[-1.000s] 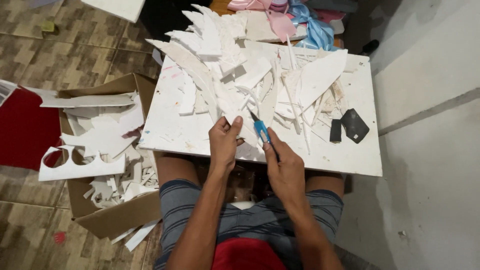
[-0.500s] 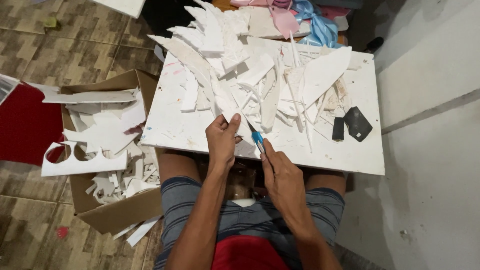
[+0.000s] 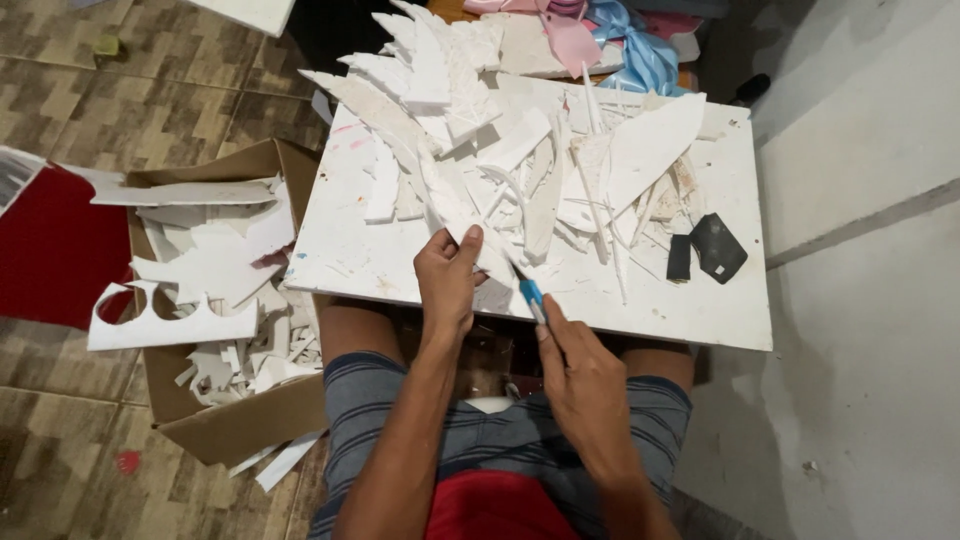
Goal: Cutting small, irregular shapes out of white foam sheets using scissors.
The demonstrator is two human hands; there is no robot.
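The left hand (image 3: 447,282) pins a long white foam piece (image 3: 462,222) flat against the white board (image 3: 620,300) that lies across the person's lap, fingers curled over the piece's near end with the thumb pressing on top, so that grip is closed firmly on the foam. The right hand (image 3: 585,385) is wrapped around a blue-handled craft knife (image 3: 531,296), its tip pointing up and to the left toward the foam piece just beside the left thumb; that grip is closed tight on the handle. The cut looks best made by drawing the blade along the edge in 1 smooth, shallow pass, angled away from the holding fingers, since the thumb sits very near the tip and a slip could reach it. Holding the piece down close to the cut line should stop the soft foam from tearing. Behind the hands a heap of white cut-outs (image 3: 520,150) crowds the board, so a loose strip could snag the blade. A cardboard box (image 3: 240,420) of offcuts stands on the floor to the left, and 2 small dark pieces (image 3: 705,250) lie on the board to the right.
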